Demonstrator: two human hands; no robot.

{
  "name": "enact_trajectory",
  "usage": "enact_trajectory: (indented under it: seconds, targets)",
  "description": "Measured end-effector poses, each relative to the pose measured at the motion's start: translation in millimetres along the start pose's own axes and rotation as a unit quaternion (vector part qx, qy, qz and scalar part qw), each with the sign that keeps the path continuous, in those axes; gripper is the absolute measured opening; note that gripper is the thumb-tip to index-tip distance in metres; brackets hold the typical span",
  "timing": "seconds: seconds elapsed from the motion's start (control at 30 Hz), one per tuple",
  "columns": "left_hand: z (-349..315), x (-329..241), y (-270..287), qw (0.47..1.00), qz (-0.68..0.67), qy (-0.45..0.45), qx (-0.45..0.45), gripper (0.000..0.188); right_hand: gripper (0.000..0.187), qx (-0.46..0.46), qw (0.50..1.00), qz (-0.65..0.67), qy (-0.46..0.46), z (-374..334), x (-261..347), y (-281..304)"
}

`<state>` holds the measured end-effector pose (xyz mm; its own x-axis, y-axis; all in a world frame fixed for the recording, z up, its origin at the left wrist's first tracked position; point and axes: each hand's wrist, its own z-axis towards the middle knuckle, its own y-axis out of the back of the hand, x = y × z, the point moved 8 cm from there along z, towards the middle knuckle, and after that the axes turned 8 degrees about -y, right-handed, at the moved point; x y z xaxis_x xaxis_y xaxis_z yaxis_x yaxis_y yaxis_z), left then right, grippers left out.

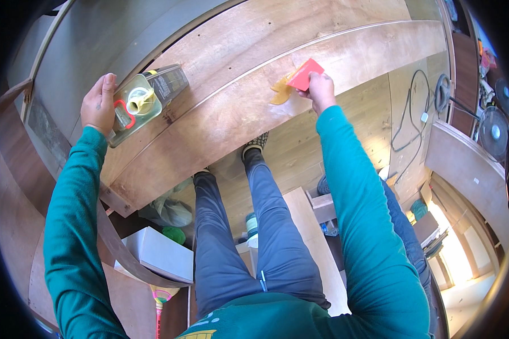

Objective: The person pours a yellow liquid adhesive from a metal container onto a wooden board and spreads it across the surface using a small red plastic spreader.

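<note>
My left hand (98, 105) is closed at the side of a rectangular metal can (168, 81), its fingers partly hidden behind it. The can is tilted with its top toward me. It has a red handle (125, 114) and a round spout (141, 100) streaked with pale yellow material. In my right hand (320, 92) is a red flat scraper (306, 73), its edge against a long wooden board (232, 116). A patch of yellow-brown paste (281, 92) is smeared on the board beside the scraper.
Grey panels (119, 34) are at the far left. A black cable (411, 113) lies on the floor at right, near a fan (494, 133). Close to my legs are a white box (159, 254), a plastic bag (167, 209) and a pale plank (316, 243).
</note>
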<state>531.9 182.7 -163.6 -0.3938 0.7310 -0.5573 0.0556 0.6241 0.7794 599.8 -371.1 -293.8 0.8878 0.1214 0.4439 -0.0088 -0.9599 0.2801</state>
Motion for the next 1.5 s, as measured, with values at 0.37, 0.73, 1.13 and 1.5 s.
enact_trajectory:
  seconds: [0.37,0.73,1.13,1.5]
  targets:
    - [0,-1,0,1.0,0.005,-0.015,0.007,0.059,0.021,-0.034,0.999,-0.015,0.003,41,20,-18]
    - [-4,6,2,1.0,0.003,0.001,0.009,0.058,0.025,-0.042,0.987,0.14,0.067,4,66,-5]
    - [4,6,-2,1.0,-0.007,-0.005,0.009,0.066,0.049,-0.209,0.721,-0.589,0.298,-16,-48,26]
    - [3,-4,-3,1.0,-0.016,-0.002,-0.001,0.066,0.032,-0.25,0.861,-0.416,0.151,46,10,114]
